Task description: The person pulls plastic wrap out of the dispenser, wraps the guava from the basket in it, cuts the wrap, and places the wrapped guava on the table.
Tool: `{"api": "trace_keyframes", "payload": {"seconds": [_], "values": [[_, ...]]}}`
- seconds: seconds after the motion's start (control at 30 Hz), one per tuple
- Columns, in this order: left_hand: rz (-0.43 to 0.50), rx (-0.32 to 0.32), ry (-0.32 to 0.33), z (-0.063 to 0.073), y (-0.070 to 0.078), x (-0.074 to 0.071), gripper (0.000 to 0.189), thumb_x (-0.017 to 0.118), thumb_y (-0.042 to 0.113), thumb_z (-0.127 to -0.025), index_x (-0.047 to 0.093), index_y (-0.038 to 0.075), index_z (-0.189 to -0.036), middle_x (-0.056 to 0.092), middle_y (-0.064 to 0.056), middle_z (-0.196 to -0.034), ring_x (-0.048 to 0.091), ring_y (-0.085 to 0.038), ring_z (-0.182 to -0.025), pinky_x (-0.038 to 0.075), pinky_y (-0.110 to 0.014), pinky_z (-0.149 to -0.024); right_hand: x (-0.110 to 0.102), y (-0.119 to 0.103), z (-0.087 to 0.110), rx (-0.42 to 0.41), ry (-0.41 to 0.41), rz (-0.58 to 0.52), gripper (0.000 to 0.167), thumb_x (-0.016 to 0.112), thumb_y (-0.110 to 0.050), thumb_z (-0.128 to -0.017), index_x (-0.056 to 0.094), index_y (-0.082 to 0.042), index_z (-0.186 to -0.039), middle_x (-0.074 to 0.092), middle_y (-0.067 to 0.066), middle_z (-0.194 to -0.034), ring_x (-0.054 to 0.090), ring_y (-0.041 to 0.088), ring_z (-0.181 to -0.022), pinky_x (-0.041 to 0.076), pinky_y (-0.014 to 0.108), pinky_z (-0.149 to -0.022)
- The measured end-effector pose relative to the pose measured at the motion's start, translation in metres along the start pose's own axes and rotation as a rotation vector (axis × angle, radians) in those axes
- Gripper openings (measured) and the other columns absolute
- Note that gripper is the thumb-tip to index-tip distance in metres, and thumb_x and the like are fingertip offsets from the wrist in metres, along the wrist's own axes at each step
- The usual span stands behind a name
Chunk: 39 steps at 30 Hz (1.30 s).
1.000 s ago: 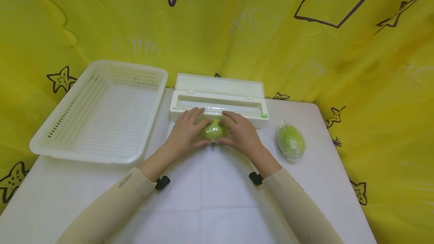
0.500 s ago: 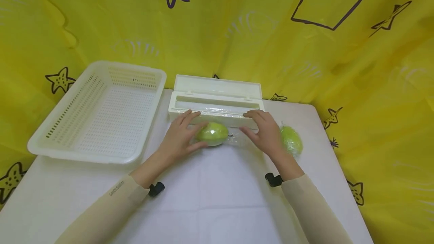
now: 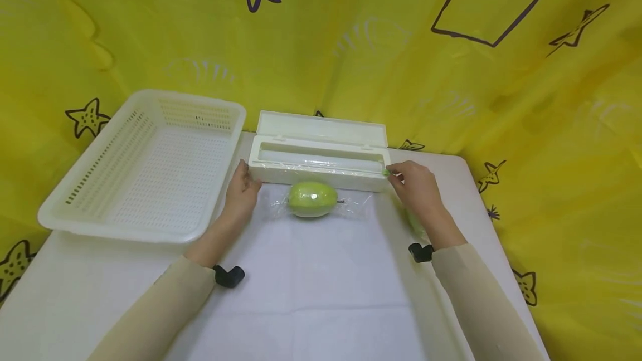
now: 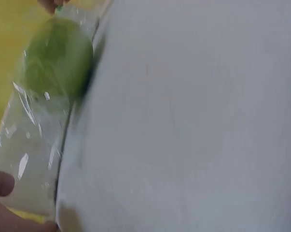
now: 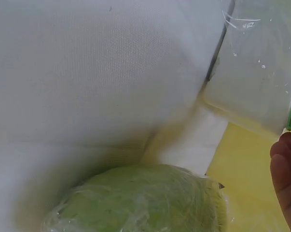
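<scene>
A white cling film dispenser [image 3: 321, 179] stands lid up at the back of the table, its film roll [image 3: 321, 159] showing inside. At its left end my left hand [image 3: 242, 196] holds the box, thumb toward the front. My right hand [image 3: 417, 187] pinches the small green slide cutter [image 3: 385, 172] at the right end of the front edge. Just in front of the box lies a green oval fruit [image 3: 312, 199], with clear film [image 3: 357, 206] spreading out on both sides of it. In the left wrist view, shiny film also runs over the box front.
A second green fruit [image 5: 140, 203], wrapped in film, lies under my right forearm, mostly hidden in the head view. The white perforated basket [image 3: 135, 233] stands on the left, close to my left hand. A yellow patterned curtain [image 3: 311, 43] hangs behind the table.
Both hands have left the fruit and spread apart. The left went to the dispenser's left end, the right to the green cutter at its right end. The fruit shifted slightly left.
</scene>
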<state>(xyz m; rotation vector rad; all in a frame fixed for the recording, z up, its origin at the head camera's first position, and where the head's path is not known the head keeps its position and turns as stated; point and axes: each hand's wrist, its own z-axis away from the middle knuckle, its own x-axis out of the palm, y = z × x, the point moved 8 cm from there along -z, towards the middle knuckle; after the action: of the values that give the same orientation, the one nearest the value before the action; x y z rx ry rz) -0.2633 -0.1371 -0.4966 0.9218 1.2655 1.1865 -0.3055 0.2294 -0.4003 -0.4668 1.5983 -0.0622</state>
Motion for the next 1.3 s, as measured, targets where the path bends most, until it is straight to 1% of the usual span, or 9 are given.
{"api": "trace_keyframes", "payload": {"seconds": [0.07, 0.23, 0.4, 0.53, 0.67, 0.77, 0.87, 0.97, 1.3], "values": [[0.041, -0.023, -0.016, -0.006, -0.006, -0.001, 0.065, 0.047, 0.008, -0.104, 0.012, 0.004, -0.159, 0.021, -0.017, -0.164, 0.025, -0.030, -0.150, 0.026, -0.039, -0.120, 0.002, 0.001, -0.004, -0.005, -0.003, -0.014, 0.024, 0.066, -0.010, -0.095, 0.072, -0.003, -0.117, 0.070, 0.017, -0.109, 0.067, 0.033, -0.093, 0.051, 0.050, -0.083], [0.091, 0.028, -0.013, -0.017, -0.009, -0.005, 0.059, 0.053, 0.003, -0.101, 0.028, 0.000, -0.155, 0.033, -0.020, -0.158, 0.034, -0.030, -0.146, 0.034, -0.037, -0.117, 0.004, 0.001, -0.010, -0.028, 0.021, -0.020, 0.019, 0.070, -0.010, -0.093, 0.075, -0.006, -0.110, 0.071, 0.015, -0.107, 0.066, 0.032, -0.092, 0.051, 0.049, -0.084], [0.065, 0.056, -0.009, -0.022, -0.011, -0.005, 0.056, 0.054, 0.006, -0.101, 0.032, 0.002, -0.153, 0.037, -0.016, -0.157, 0.037, -0.027, -0.144, 0.037, -0.034, -0.114, 0.006, -0.001, -0.013, -0.054, 0.032, -0.008, 0.016, 0.071, -0.010, -0.092, 0.076, -0.007, -0.107, 0.072, 0.014, -0.103, 0.065, 0.032, -0.091, 0.050, 0.050, -0.084], [0.015, 0.082, 0.006, -0.022, -0.011, -0.008, 0.051, 0.055, 0.008, -0.101, 0.039, 0.001, -0.150, 0.044, -0.017, -0.151, 0.044, -0.028, -0.140, 0.042, -0.034, -0.110, 0.006, -0.007, -0.013, -0.097, 0.062, 0.005, 0.013, 0.072, -0.007, -0.090, 0.077, -0.005, -0.102, 0.070, 0.012, -0.092, 0.065, 0.031, -0.086, 0.051, 0.048, -0.081], [-0.048, 0.089, 0.025, -0.022, -0.010, -0.010, 0.050, 0.056, 0.009, -0.101, 0.042, 0.001, -0.148, 0.049, -0.017, -0.148, 0.048, -0.028, -0.137, 0.044, -0.034, -0.108, 0.012, -0.023, -0.014, -0.175, 0.077, 0.022, 0.011, 0.072, -0.007, -0.090, 0.076, -0.004, -0.100, 0.067, 0.010, -0.087, 0.064, 0.030, -0.083, 0.052, 0.046, -0.077], [-0.043, 0.094, 0.018, -0.023, -0.009, -0.009, 0.049, 0.056, 0.009, -0.101, 0.043, 0.000, -0.148, 0.048, -0.018, -0.148, 0.048, -0.028, -0.137, 0.044, -0.035, -0.108, 0.019, -0.039, -0.018, -0.213, 0.076, 0.039, 0.012, 0.073, -0.009, -0.090, 0.076, -0.004, -0.100, 0.068, 0.010, -0.089, 0.065, 0.030, -0.084, 0.053, 0.044, -0.076], [-0.029, 0.097, 0.008, -0.023, -0.008, -0.008, 0.047, 0.056, 0.010, -0.102, 0.045, 0.000, -0.147, 0.048, -0.018, -0.149, 0.047, -0.028, -0.138, 0.043, -0.035, -0.109, 0.022, -0.047, -0.022, -0.203, 0.059, 0.031, 0.012, 0.073, -0.009, -0.090, 0.076, -0.005, -0.100, 0.070, 0.010, -0.093, 0.067, 0.030, -0.090, 0.054, 0.045, -0.081], [-0.060, 0.085, 0.024, -0.023, -0.010, -0.008, 0.047, 0.057, 0.012, -0.102, 0.046, 0.002, -0.146, 0.049, -0.016, -0.148, 0.048, -0.028, -0.137, 0.044, -0.036, -0.109, 0.023, -0.048, -0.022, -0.188, 0.033, 0.004, 0.011, 0.073, -0.008, -0.090, 0.075, -0.004, -0.100, 0.070, 0.010, -0.094, 0.067, 0.030, -0.090, 0.054, 0.044, -0.082], [-0.124, 0.109, 0.058, -0.021, -0.007, -0.012, 0.047, 0.057, 0.013, -0.101, 0.047, 0.003, -0.146, 0.053, -0.015, -0.145, 0.050, -0.028, -0.135, 0.043, -0.038, -0.110, 0.033, -0.068, -0.032, -0.240, 0.008, 0.028, 0.011, 0.070, -0.010, -0.093, 0.074, -0.004, -0.101, 0.068, 0.010, -0.094, 0.066, 0.030, -0.091, 0.054, 0.043, -0.083]]}}
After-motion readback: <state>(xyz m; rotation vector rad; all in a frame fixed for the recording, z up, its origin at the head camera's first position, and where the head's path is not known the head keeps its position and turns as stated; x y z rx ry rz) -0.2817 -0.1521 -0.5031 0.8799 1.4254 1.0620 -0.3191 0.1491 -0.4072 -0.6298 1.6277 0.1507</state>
